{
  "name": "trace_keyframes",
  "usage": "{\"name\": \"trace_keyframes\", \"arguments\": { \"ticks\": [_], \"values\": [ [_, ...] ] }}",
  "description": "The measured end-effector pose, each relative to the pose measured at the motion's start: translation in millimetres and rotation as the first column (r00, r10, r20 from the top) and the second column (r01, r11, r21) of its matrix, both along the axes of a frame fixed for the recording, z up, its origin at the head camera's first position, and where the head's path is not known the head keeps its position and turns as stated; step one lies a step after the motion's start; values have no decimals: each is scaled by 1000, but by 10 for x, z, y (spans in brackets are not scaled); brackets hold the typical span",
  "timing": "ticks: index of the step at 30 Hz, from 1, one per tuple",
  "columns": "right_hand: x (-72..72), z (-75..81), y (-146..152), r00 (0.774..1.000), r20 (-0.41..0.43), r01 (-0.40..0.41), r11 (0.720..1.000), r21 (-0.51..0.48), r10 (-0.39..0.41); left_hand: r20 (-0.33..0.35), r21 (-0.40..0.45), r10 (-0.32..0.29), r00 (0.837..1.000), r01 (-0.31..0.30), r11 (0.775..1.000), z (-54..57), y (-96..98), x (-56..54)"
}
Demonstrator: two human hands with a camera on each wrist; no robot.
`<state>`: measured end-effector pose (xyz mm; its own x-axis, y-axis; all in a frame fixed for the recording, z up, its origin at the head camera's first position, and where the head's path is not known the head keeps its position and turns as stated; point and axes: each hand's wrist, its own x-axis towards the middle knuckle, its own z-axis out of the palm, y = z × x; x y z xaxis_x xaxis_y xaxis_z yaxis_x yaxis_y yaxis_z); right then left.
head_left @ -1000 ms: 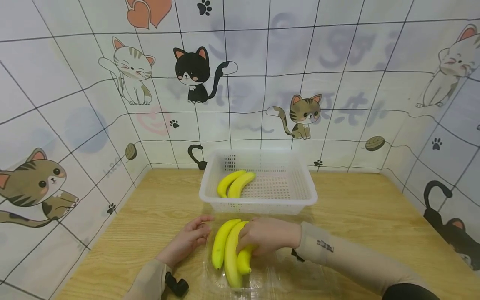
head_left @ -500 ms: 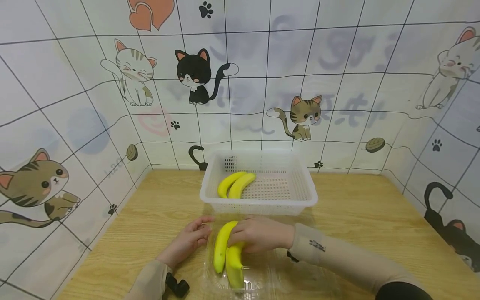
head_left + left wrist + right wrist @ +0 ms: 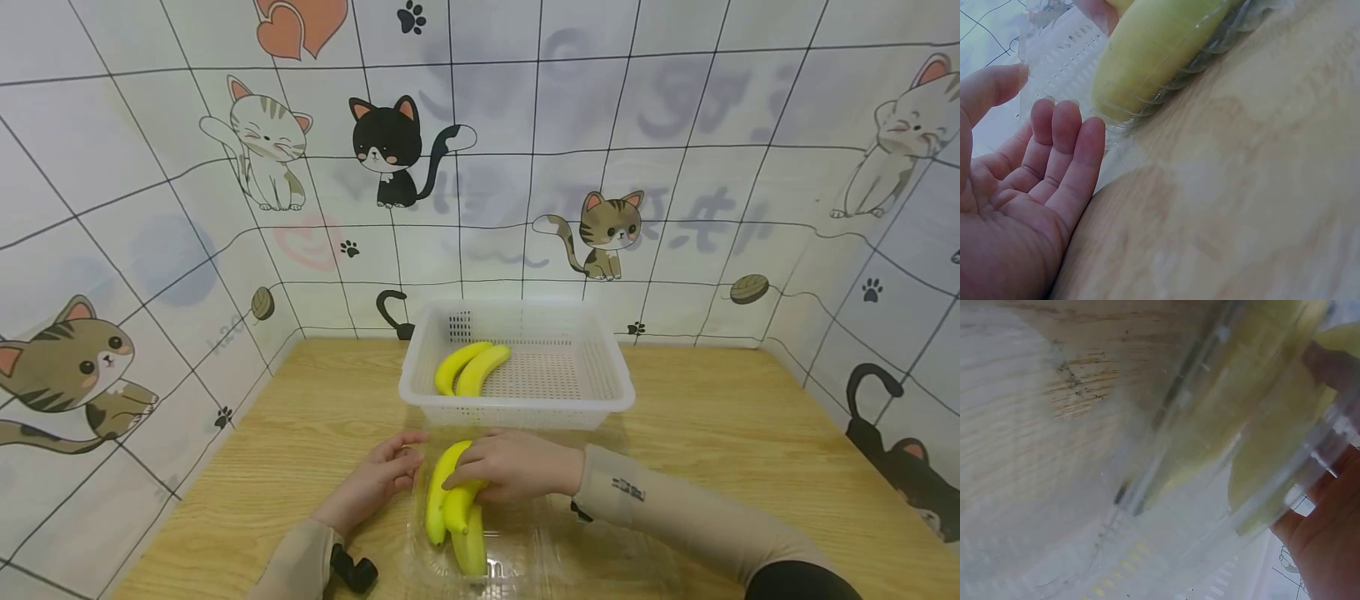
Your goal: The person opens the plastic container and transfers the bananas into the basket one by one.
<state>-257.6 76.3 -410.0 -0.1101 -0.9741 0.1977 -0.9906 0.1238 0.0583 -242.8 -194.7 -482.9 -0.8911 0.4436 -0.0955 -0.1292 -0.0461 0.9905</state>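
Observation:
My right hand (image 3: 517, 467) grips a yellow banana (image 3: 458, 507) from above in the head view, with its tip pointing toward me. The held banana overlaps two others in a clear plastic clamshell box (image 3: 517, 554): one banana (image 3: 436, 515) along the left wall and one (image 3: 471, 552) lower down, partly covered. In the right wrist view, the box wall blurs the bananas (image 3: 1272, 444) beside my right hand (image 3: 1332, 525). My left hand (image 3: 375, 482) lies at the box's left side, palm turned inward. The left wrist view shows its loosely bent fingertips (image 3: 1090, 134) right at the clear wall.
A white perforated basket (image 3: 517, 405) stands just behind the box, with two bananas (image 3: 472, 369) on its left side. The wooden table (image 3: 720, 417) meets tiled, cat-printed walls (image 3: 487, 183) at the back and both sides. The box's clear lid (image 3: 607, 550) lies to the right.
My right hand has moved left with its banana, which now lies across the other two rather than to their right. The lower banana is more covered. My left hand has stayed put.

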Motion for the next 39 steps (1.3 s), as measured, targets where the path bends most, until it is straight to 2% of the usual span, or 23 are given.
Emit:
{"name": "trace_keyframes", "arguments": {
  "ticks": [19,31,37,39],
  "values": [
    [-16,66,15,1000,-16,-1,1000,-7,1,-34,11,-8,999,8,1000,-42,-18,-2],
    [-41,103,-13,999,-48,3,999,-36,-5,-5,11,7,1000,-6,1000,-23,-8,-10],
    [-35,136,15,998,-66,-23,998,-60,19,-12,-7,9,1000,-9,1000,-5,-1,11],
    [-40,164,43,997,-77,-20,998,-56,15,-21,-15,3,1000,-3,1000,7,18,-15]
  ]
}}
